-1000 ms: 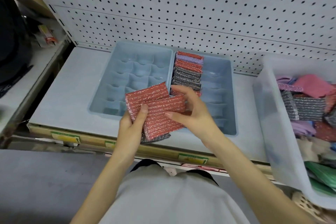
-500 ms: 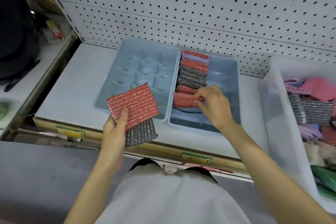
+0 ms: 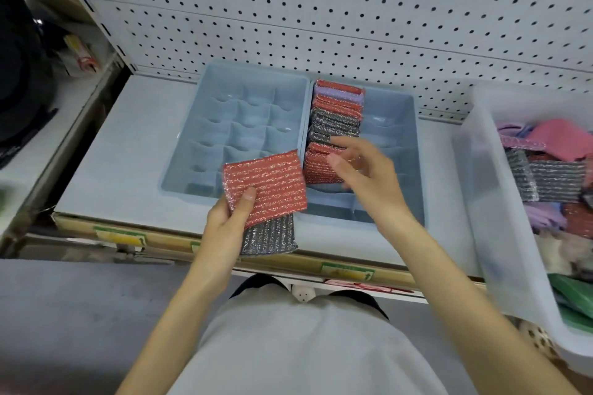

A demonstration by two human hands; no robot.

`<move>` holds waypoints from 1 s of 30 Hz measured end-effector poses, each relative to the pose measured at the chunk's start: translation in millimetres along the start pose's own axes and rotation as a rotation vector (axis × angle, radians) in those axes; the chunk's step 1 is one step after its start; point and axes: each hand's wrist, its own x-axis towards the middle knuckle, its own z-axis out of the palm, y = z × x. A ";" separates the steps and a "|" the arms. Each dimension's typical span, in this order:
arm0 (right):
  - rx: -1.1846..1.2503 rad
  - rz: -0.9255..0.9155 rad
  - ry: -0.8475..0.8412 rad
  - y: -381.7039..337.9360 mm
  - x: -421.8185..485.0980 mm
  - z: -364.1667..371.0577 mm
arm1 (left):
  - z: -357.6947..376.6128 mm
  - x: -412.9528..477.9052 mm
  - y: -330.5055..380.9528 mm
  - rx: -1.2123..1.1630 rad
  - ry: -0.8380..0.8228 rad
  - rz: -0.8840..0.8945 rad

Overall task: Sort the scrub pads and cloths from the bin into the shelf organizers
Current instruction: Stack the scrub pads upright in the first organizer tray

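Pinching a red pad [image 3: 266, 184] over a grey pad [image 3: 272, 236], the left hand [image 3: 224, 228] could let the lower one slip; the right hand [image 3: 365, 173] hovered loose, empty.

Red pad [image 3: 269, 183] atop grey pad [image 3: 272, 237] in left hand [image 3: 224, 224], right hand [image 3: 365, 176] loose-fingered over pad row [image 3: 337, 115] in right organizer [image 3: 417, 154].

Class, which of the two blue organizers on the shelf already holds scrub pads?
The right organizer, nearer the clear bin: red, purple and grey scrub pads line its left side. The left organizer visibly holds none.
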 end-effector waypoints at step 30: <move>-0.962 -0.550 0.106 74.4 29.0 -2.2 | -25.0 9.8 -3.9 -0.047 0.115 -0.033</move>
